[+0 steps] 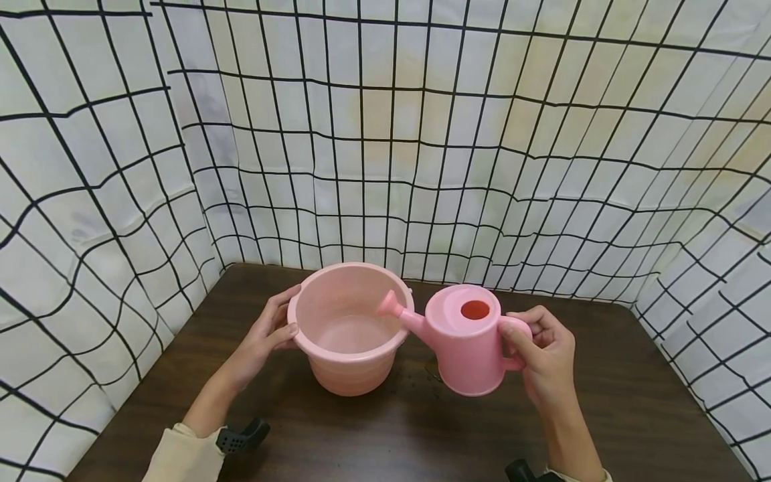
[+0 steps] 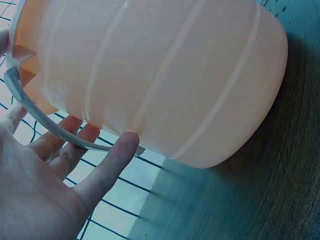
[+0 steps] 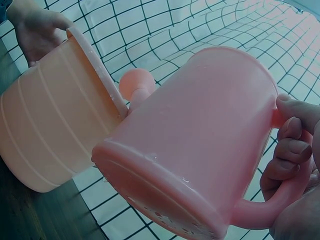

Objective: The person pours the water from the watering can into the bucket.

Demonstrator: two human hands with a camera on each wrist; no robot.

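Note:
A pale pink bucket (image 1: 352, 368) stands upright on the dark table, left of centre. My left hand (image 1: 265, 338) rests against its left side, thumb at the rim and fingers spread along the outer wall. In the left wrist view the bucket's thin handle (image 2: 55, 127) hangs down between thumb and fingers. My right hand (image 1: 548, 355) grips the handle of a pink watering can (image 1: 470, 355), held up off the table. The can's spout reaches over the bucket's right rim, its flared rose (image 1: 390, 304) above the bucket's inside. Water drops cling to the can's underside (image 3: 165, 215).
The dark wooden table (image 1: 626, 402) carries some small wet spots between bucket and can. White cloth with a black grid (image 1: 391, 147) hangs behind and along both sides, close to the table's edges. Dark bands (image 1: 243, 436) circle both wrists.

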